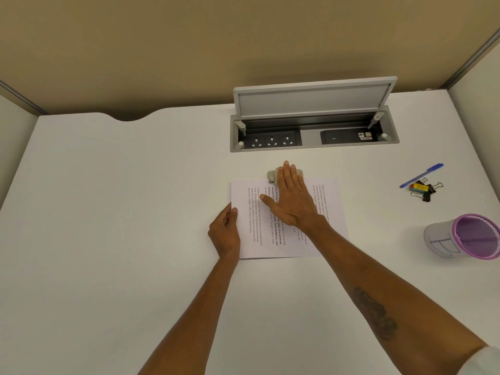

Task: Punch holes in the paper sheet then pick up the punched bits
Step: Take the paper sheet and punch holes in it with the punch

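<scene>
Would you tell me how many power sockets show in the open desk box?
3, in the box, left end: left socket, middle socket, right socket. None seems hidden.

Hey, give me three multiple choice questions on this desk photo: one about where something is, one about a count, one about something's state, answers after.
1. Where is the grey metal hole punch? A) at the far edge of the printed white paper sheet; B) at its near edge; C) off the sheet, far left.
2. How many sockets show in the recessed grey desk power box? A) one; B) three; C) six.
3. The box's hinged grey lid is: A) shut flush; B) raised open; C) lying detached.
Answers: 1 A, it sits there under the flat right hand; 2 B, three in a row at its left; 3 B, it stands up behind the opening.
</scene>
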A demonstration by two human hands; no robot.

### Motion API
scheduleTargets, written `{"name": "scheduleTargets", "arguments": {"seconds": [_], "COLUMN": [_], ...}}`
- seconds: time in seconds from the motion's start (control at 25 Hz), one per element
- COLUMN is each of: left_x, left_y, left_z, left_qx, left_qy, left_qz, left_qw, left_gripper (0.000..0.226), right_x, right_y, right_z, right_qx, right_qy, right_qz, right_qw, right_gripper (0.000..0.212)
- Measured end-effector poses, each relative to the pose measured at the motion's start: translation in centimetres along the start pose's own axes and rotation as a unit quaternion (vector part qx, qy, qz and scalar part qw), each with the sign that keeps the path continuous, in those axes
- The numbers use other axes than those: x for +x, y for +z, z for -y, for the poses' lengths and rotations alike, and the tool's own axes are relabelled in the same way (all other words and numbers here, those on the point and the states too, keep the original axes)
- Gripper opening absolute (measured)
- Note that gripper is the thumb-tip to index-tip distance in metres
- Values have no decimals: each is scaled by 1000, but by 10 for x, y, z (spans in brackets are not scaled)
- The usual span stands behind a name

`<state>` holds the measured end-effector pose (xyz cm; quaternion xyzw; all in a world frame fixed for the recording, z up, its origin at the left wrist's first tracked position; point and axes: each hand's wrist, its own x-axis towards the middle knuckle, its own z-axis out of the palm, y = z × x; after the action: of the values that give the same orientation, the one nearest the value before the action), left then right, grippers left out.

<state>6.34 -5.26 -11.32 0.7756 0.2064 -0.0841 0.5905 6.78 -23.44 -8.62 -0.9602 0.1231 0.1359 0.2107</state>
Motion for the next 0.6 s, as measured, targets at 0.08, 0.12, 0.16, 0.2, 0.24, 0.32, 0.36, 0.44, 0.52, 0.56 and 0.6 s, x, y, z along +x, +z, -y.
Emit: {"name": "scheduleTargets", "arguments": {"seconds": [0.08,0.12,0.16,0.2,0.24,0.32,0.36,0.44,0.52,0.56,0.6], "left_x": [0,0,0,0,0,0,-1,-3,-5,-5,-5], "left_y": [-1,-1,-1,-1,-1,-2,-2,-2,-1,-1,0], "left_z": [-3,-4,-4,-4,-4,-2,-2,0,1,1,1], "left_qx": [2,5,7,7,7,6,7,12,19,22,24], "left_qy": [-6,-6,-6,-4,-3,-4,-6,-9,-8,-6,-4], "left_qz": [-1,-2,-2,-1,1,2,2,3,-2,-5,-6], "left_qw": [1000,1000,1000,1000,1000,1000,1000,1000,1000,1000,1000], "left_gripper": [34,34,34,34,33,33,33,33,33,33,33], "right_x": [-4,-6,-9,-15,-23,-48,-62,-87,-99,-100,-99], "right_y": [-5,-9,-12,-14,-13,-8,-5,1,5,5,5], "right_z": [-4,-6,-7,-11,-17,-39,-52,-74,-83,-83,-82], "right_qx": [14,34,65,103,147,232,257,256,248,252,256], "right_qy": [-19,-29,-39,-43,-30,82,166,283,291,278,268], "right_qz": [6,6,-5,-36,-82,-196,-244,-284,-274,-262,-249], "right_qw": [1000,999,997,993,985,949,920,880,882,889,895], "right_gripper": [90,87,82,77,71,56,50,40,36,36,37]}}
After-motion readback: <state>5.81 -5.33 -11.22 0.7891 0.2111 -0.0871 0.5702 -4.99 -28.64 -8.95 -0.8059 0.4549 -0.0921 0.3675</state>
